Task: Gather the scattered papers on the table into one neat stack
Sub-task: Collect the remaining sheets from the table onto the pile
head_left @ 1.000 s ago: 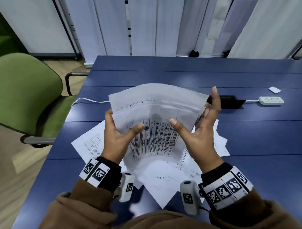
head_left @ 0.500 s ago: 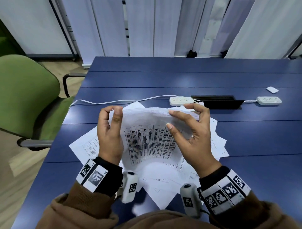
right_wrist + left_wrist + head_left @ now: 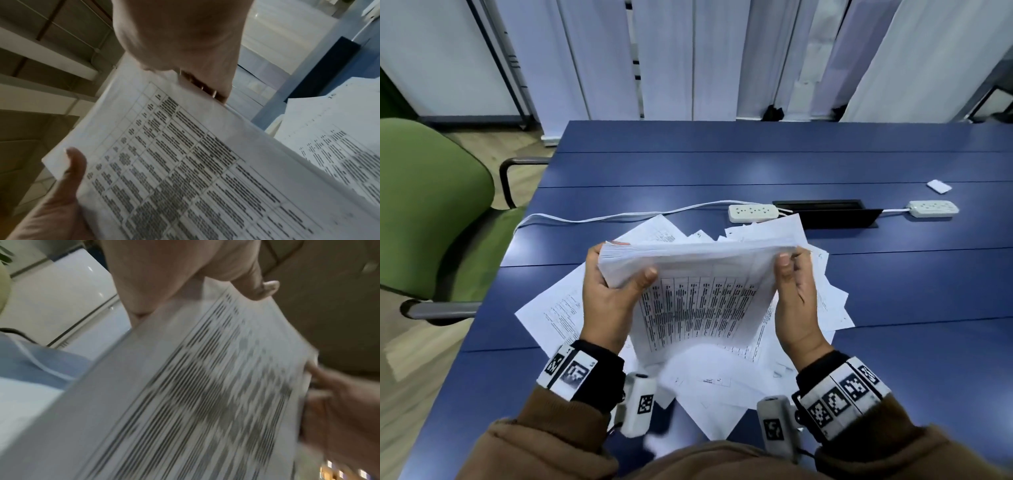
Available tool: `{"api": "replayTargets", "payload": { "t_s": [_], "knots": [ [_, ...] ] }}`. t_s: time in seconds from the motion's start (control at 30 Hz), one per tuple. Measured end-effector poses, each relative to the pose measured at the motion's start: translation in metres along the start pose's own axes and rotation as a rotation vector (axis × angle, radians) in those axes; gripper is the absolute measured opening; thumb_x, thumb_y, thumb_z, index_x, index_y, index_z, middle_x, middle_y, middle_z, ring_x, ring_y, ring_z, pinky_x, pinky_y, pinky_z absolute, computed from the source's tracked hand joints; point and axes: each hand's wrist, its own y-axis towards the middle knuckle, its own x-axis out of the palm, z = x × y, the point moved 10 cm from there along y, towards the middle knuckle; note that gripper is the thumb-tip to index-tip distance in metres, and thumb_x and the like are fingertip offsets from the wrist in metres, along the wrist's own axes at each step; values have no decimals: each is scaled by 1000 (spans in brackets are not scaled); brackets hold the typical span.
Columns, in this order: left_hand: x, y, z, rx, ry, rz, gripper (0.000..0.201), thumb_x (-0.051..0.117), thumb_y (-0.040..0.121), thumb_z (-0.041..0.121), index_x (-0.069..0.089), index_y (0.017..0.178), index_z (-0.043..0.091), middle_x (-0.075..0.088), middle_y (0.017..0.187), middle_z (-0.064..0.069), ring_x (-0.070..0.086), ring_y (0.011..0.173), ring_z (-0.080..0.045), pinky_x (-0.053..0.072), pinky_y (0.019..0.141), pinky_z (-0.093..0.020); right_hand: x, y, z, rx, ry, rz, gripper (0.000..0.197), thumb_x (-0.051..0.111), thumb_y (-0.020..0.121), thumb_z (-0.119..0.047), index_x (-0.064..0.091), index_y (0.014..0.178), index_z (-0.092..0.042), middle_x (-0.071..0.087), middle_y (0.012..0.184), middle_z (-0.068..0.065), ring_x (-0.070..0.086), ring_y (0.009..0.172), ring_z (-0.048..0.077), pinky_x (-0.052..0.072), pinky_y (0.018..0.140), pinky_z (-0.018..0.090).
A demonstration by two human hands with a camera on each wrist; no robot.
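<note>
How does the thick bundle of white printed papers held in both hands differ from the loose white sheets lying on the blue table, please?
The thick bundle of white printed papers is lifted off the blue table, gripped by the left hand and right hand; the loose white sheets lie flat.
The bundle's edges are roughly aligned; the sheets are fanned at different angles.
Both are white printed paper.

The stack of papers at centre frame is white, its top sheet printed with a black-ruled table of dark text, probably in rows, though blurred. The table is deep blue. The chair at left is green. Sleeves at the bottom are brown; wristbands carry black-and-white square markers.
</note>
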Motion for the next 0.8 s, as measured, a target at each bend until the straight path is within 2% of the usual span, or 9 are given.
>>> {"api": "replayTargets", "payload": {
  "t_s": [0.1, 0.23, 0.3, 0.37, 0.43, 0.5, 0.57, 0.67, 0.8],
  "knots": [
    [3, -13, -47, -246, 79, -115, 89, 93, 44, 38, 59, 117, 1, 75, 102, -3, 70, 98, -14, 54, 82, -24, 11, -5, 35, 225, 96, -109, 53, 71, 79, -49, 60, 113, -10, 71, 107, -5, 66, 102, 12, 52, 91, 24],
    [-5, -37, -96, -448, 268, -173, 21, 82, 68, -1, 73, 81, 12, 76, 76, 7, 72, 76, -5, 58, 81, -27, 5, -14, 87, 502, -82, -195, 47, 84, 67, -4, 65, 111, -4, 74, 104, 7, 70, 100, 20, 55, 86, 28],
    [-14, -44, -118, -532, 315, -165, 19, 76, 73, -4, 74, 87, 9, 76, 76, 9, 72, 84, -6, 58, 77, -22, 0, -20, 113, 598, -136, -217, 56, 88, 63, -4, 62, 113, -4, 74, 106, 7, 70, 101, 19, 56, 91, 33],
    [-21, -42, -128, -562, 342, -112, 7, 74, 77, 0, 75, 82, 5, 76, 80, -7, 71, 91, -20, 58, 74, -27, -2, -16, 123, 615, -121, -196, 51, 85, 65, -3, 61, 111, 0, 74, 102, 8, 72, 95, 17, 57, 88, 32],
    [-24, -40, -130, -594, 366, -81, 17, 72, 81, 7, 63, 74, -6, 65, 67, -20, 67, 71, -26, 52, 59, -27, 3, -6, 119, 613, -44, -210, 32, 79, 74, -4, 63, 102, -2, 73, 93, 5, 72, 84, 14, 58, 78, 26],
    [-29, -39, -131, -629, 309, -22, 23, 69, 82, 5, 50, 70, 3, 50, 47, -5, 52, 43, -14, 43, 41, -20, -7, 8, 119, 612, 1, -154, 21, 73, 83, -13, 64, 101, -6, 72, 90, 6, 69, 75, 15, 56, 69, 25],
    [-41, -42, -134, -659, 270, 40, 17, 65, 83, -3, 52, 75, 6, 54, 43, 4, 49, 35, -8, 40, 35, -15, -47, 17, 138, 638, -77, 17, 24, 72, 85, -20, 60, 103, -10, 67, 92, 9, 63, 73, 19, 54, 69, 29],
    [-78, -58, -155, -744, 297, 156, 9, 65, 85, -4, 57, 89, 0, 59, 59, -5, 51, 52, -20, 42, 48, -23, -139, 0, 184, 836, -561, 281, 58, 80, 75, -27, 51, 122, -9, 59, 122, 17, 59, 105, 31, 49, 95, 41],
    [-115, -88, -185, -893, 357, 216, 34, 78, 74, 5, 45, 68, 7, 41, 44, -5, 38, 46, -17, 33, 54, -28, -183, -20, 198, 970, -889, 312, 81, 79, 73, -37, 42, 136, -3, 43, 140, 22, 47, 126, 39, 43, 104, 43]
  ]
}}
